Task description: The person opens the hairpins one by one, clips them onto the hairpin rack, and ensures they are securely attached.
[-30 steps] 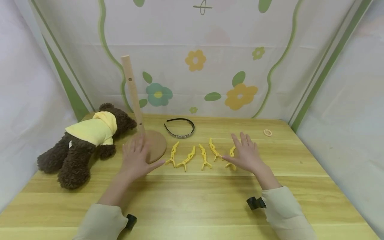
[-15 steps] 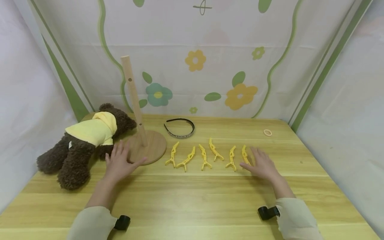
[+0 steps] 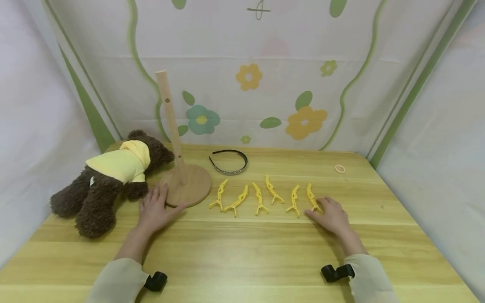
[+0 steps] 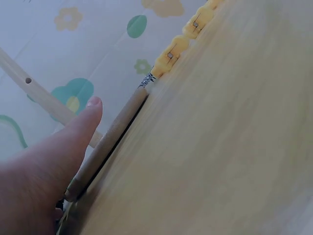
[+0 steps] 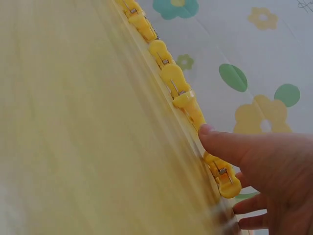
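Observation:
My left hand (image 3: 153, 211) lies at the near left rim of a wooden stand's round base (image 3: 197, 189), thumb spread along the front. In the left wrist view that thumb (image 4: 80, 129) points up beside the base, with the other fingers mostly hidden. A tilted-looking post (image 3: 171, 122) with holes rises from it. My right hand (image 3: 333, 216) is around the rightmost yellow hair clip (image 3: 311, 197), thumb on one side and fingers on the other. The right wrist view shows this clip's sprung end (image 5: 222, 171) between thumb and fingers, not visibly pinched. Several more yellow hair clips (image 3: 259, 200) lie in a row.
A black headband (image 3: 232, 172) with a glittery band lies behind the clips. A brown teddy bear (image 3: 117, 168) in a yellow hoodie lies at the left. A small pale ring (image 3: 339, 169) is at the back right. A flowered curtain (image 3: 227, 42) borders the wooden table (image 3: 242, 261).
Both hands have moved apart and lowered: the left from over the base to its near left rim, the right from above the clips to the rightmost one. Its fingers have drawn in.

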Available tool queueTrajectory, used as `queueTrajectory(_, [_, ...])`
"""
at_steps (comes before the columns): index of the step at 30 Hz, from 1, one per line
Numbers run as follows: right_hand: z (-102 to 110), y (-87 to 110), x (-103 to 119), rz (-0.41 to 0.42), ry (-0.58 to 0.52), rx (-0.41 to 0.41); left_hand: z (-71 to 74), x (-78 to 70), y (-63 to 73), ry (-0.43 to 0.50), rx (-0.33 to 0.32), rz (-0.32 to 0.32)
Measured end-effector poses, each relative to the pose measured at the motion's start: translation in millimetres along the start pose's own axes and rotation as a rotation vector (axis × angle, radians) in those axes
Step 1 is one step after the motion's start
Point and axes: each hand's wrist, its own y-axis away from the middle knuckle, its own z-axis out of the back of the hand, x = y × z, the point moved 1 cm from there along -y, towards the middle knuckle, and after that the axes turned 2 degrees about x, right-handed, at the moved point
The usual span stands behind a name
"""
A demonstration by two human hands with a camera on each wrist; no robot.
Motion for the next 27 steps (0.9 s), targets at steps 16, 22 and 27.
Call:
queueTrajectory(16, [1, 13.7, -15, 0.037, -0.205, -0.109, -12.3, -8.5, 0.2, -0.060, -0.023, 0.065])
queueTrajectory(22, [-5, 12.1, -13, -0.010, -0.192, -0.166, -14.0, -11.3, 0.7, -0.074, -0.030, 0.088])
queueTrajectory(27, [-3, 11.7, -12, -0.009, -0.199, -0.169, -15.0, -9.9, 1.1, -0.073, -0.029, 0.093])
